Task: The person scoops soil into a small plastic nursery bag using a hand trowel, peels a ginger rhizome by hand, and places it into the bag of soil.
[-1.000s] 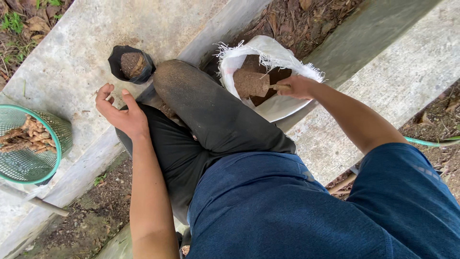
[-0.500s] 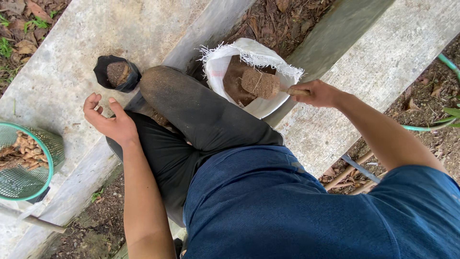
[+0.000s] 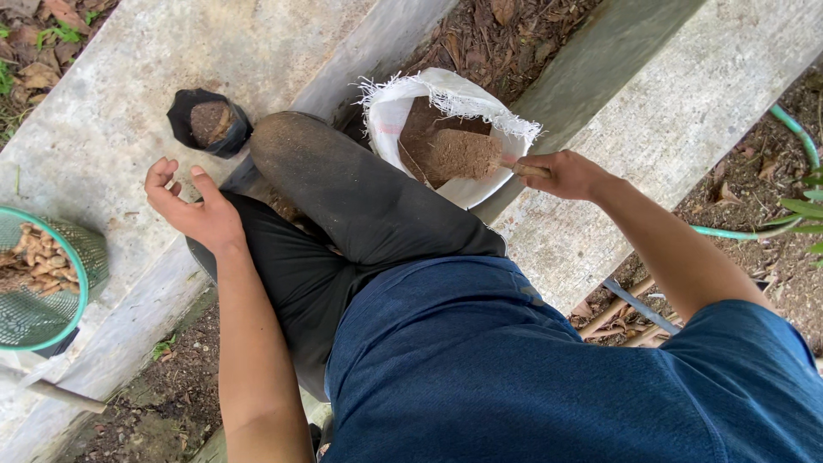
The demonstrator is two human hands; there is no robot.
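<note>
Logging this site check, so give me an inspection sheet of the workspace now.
Surface: concrete slab, dusty, stained.
Job's things: white woven sack open, brown soil inside; loaded scoop above it; small black grow bag part-filled with soil.
Clutter: green mesh basket holding dry brown pieces.
Grippers: right hand grips scoop handle; left hand open, empty, near grow bag.
Cables: green hose on ground.
Surroundings: bare soil, leaf litter.
</note>
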